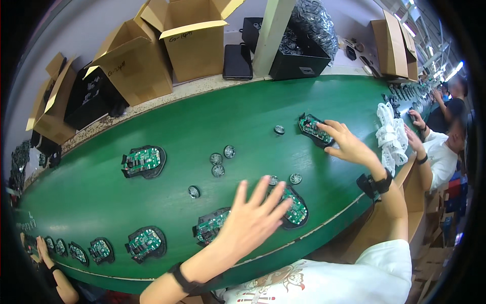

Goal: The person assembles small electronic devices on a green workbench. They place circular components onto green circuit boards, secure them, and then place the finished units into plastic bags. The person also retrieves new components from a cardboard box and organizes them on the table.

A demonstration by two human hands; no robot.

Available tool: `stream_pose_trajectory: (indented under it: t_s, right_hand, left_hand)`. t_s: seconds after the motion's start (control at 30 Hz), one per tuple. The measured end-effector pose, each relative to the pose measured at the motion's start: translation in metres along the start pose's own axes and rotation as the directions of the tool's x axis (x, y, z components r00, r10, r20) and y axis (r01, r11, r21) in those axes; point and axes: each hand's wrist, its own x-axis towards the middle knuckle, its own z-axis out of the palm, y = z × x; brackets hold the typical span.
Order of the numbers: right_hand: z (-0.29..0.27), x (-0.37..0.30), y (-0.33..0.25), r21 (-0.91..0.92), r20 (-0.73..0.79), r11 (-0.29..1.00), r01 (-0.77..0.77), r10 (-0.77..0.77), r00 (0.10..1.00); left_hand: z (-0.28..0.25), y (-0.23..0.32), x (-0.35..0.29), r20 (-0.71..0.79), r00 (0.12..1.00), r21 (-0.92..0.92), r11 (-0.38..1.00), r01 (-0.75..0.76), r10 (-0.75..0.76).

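Note:
My right hand is at a green circuit board in a black housing, its fingers on the board's near right end and its thumb beside the housing's edge. With fingers spread, my left hand hovers palm down over the belt and holds nothing. Partly behind it are two more boards in black housings, one on its left and one on its right. Small round black wheel-like parts lie loose ahead of that hand, another near the right-hand board.
On the green belt sit further boards in housings, several in a row at the near left. Cardboard boxes and a black bin line the far ledge. White parts are piled at right, near a co-worker. Another person's hand shows at lower left.

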Motion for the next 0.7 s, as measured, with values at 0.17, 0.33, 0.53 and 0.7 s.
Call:
stream_pose_trajectory:
  t_s: [0.17, 0.33, 0.53, 0.7]
  right_hand:
    - [0.012, 0.009, -0.030, -0.022, -0.055, 0.996, 0.083, -0.084, 0.995]
    - [0.030, 0.040, -0.083, -0.078, -0.084, 0.974, 0.211, -0.217, 0.973]
    - [0.046, 0.072, -0.145, -0.019, -0.055, 0.949, 0.315, -0.316, 0.947]
    - [0.035, 0.070, -0.142, 0.084, -0.128, 0.880, 0.468, -0.456, 0.880]
  left_hand:
    - [0.027, -0.015, 0.036, 0.035, 0.999, 0.078, 0.997, -0.010, 0.007]
    - [0.014, -0.038, 0.016, 0.047, 0.988, 0.146, 0.979, 0.142, -0.150]
    - [-0.027, -0.070, -0.038, 0.017, 0.941, 0.149, 0.931, 0.333, -0.339]
    - [-0.039, -0.085, -0.063, -0.070, 0.897, 0.202, 0.875, 0.441, -0.436]
